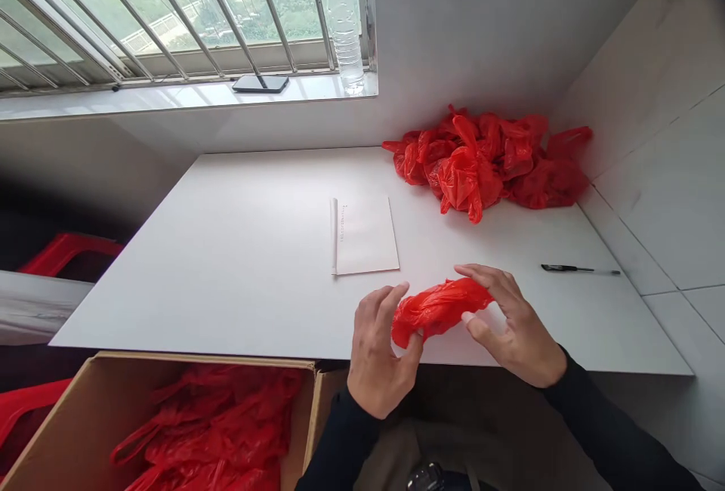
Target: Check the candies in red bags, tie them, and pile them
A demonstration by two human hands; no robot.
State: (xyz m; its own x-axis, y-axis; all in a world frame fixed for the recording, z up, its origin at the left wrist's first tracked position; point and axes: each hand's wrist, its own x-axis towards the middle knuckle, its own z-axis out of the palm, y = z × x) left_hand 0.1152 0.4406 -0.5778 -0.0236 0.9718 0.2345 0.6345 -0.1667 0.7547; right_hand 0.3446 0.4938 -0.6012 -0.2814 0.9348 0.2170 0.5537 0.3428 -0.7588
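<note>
A red plastic bag (439, 308), bunched into a loose roll, is at the table's front edge between my two hands. My left hand (381, 351) is curled round the bag's left end, its thumb against the lower side and its forefinger raised at the top. At the right end, my right hand (513, 325) has its thumb and fingers spread apart, with the bag's tip between them. Whether the right fingertips touch the plastic is hard to see.
A heap of red plastic bags (481, 159) lies at the table's back right. A booklet (367, 236) is mid-table, a pen (578, 269) to the right. An open cardboard box (62, 415) holds more red bags below. A bottle (347, 30) and a phone (260, 84) are on the sill.
</note>
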